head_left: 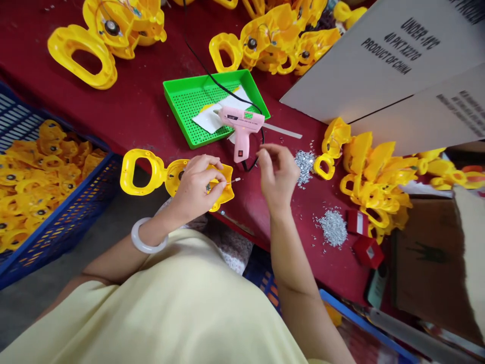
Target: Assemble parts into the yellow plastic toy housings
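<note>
A yellow plastic shell [223,197] with a ring-shaped end [143,172] lies at the table's front edge. Over the shell rests my left hand [199,184], its thumb and fingers pinched on a small wired part [231,181] with a pale tip. My right hand [279,174] is raised to the right of it, thumb and forefinger curled close together; whatever may be between them is too small to make out. Just beyond and between the hands is a pink glue gun [242,126], its nozzle over a green tray [185,121] holding white paper [208,120].
Two piles of small silvery screws [332,227] lie right of my right hand, near red boxes [367,252]. More yellow shells [379,177] are stacked at right and behind. A large carton [379,76] stands back right; a blue crate [87,194] is at left.
</note>
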Demonstrator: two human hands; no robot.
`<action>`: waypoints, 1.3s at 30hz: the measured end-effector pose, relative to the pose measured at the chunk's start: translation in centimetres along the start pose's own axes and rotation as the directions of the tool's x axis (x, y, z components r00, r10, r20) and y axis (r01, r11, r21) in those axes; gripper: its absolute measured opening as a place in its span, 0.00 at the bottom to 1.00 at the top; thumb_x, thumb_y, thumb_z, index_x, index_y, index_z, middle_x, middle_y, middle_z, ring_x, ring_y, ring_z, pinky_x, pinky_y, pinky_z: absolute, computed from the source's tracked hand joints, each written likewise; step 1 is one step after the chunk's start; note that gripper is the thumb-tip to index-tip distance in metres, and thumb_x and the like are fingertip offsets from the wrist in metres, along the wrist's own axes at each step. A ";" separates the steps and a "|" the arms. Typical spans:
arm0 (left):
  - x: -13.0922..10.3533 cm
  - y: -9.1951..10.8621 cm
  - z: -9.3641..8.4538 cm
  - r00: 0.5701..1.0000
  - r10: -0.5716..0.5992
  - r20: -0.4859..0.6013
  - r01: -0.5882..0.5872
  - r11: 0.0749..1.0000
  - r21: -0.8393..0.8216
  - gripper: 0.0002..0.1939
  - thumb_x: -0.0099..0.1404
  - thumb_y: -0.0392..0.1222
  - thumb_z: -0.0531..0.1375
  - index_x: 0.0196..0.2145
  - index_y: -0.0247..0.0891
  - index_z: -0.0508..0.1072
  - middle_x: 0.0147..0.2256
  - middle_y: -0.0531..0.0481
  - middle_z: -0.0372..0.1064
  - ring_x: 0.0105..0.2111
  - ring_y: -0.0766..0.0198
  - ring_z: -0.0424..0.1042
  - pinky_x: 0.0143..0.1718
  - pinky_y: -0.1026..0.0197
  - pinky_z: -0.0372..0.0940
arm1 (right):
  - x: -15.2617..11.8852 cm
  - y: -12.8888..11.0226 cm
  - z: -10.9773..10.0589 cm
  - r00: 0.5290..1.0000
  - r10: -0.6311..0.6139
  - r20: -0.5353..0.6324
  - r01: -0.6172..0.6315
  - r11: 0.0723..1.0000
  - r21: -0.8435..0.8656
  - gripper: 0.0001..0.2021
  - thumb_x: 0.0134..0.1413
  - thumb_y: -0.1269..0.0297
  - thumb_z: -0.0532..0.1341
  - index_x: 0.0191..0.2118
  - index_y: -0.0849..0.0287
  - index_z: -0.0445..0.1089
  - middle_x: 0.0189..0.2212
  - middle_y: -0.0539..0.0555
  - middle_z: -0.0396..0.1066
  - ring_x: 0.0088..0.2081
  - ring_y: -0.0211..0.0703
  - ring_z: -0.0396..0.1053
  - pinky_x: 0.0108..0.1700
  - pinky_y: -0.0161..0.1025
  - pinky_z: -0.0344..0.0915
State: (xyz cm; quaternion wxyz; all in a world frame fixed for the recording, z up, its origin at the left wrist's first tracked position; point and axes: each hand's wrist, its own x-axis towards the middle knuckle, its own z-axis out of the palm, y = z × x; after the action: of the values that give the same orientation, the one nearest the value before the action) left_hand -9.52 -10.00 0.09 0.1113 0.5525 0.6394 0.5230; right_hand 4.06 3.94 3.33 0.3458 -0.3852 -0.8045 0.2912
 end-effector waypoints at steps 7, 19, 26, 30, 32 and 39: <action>0.2 0.2 0.1 0.999 0.033 0.036 -0.035 0.997 0.064 0.04 0.64 0.34 0.60 0.31 0.38 0.73 0.42 0.46 0.71 0.48 0.56 0.70 0.52 0.47 0.65 | -4.9 -1.1 -0.5 0.939 0.148 0.310 -0.239 0.931 0.277 0.06 0.56 0.60 0.65 0.33 0.55 0.74 0.31 0.49 0.74 0.34 0.37 0.71 0.40 0.37 0.69; 0.4 0.0 0.2 0.998 0.053 0.040 -0.057 0.993 0.102 0.03 0.63 0.34 0.61 0.31 0.39 0.72 0.41 0.47 0.71 0.48 0.56 0.70 0.51 0.48 0.64 | -4.9 -0.9 0.2 0.895 0.318 0.313 -0.422 0.831 0.362 0.08 0.51 0.57 0.67 0.31 0.55 0.74 0.28 0.48 0.74 0.30 0.36 0.71 0.37 0.37 0.70; 0.5 0.1 0.4 0.999 0.034 0.036 -0.039 0.991 0.126 0.04 0.63 0.35 0.60 0.31 0.40 0.71 0.40 0.48 0.71 0.48 0.56 0.70 0.51 0.48 0.65 | -5.9 0.5 0.9 0.859 0.375 0.350 -0.494 0.787 0.369 0.12 0.51 0.52 0.67 0.33 0.55 0.73 0.28 0.49 0.74 0.29 0.36 0.69 0.34 0.36 0.69; 0.6 0.1 0.7 0.999 0.032 0.032 -0.037 0.986 0.160 0.05 0.63 0.36 0.61 0.29 0.40 0.71 0.40 0.47 0.71 0.48 0.55 0.70 0.51 0.47 0.64 | -6.3 0.9 1.3 0.854 0.385 0.349 -0.510 0.753 0.416 0.11 0.51 0.53 0.67 0.33 0.56 0.73 0.28 0.48 0.73 0.29 0.35 0.68 0.32 0.34 0.67; 0.6 0.1 0.7 0.999 0.028 0.033 -0.033 0.984 0.173 0.05 0.64 0.37 0.61 0.29 0.40 0.71 0.39 0.47 0.71 0.48 0.54 0.70 0.51 0.46 0.65 | -6.5 1.1 1.4 0.855 0.394 0.338 -0.511 0.750 0.419 0.12 0.51 0.52 0.67 0.34 0.55 0.73 0.28 0.48 0.72 0.29 0.35 0.67 0.32 0.34 0.67; 0.6 0.2 0.6 0.999 0.016 0.047 -0.024 0.985 0.173 0.05 0.63 0.36 0.61 0.30 0.41 0.70 0.39 0.48 0.72 0.48 0.55 0.70 0.50 0.47 0.65 | -6.7 1.2 1.9 0.881 0.382 0.279 -0.469 0.782 0.410 0.12 0.51 0.51 0.66 0.33 0.55 0.72 0.30 0.49 0.71 0.29 0.35 0.66 0.32 0.35 0.65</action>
State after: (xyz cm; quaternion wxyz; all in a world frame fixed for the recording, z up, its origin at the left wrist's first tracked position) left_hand -9.20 -9.19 0.30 0.0723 0.5782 0.6743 0.4537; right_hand 6.20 -1.32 -0.87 0.2784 -0.4347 -0.6302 0.5800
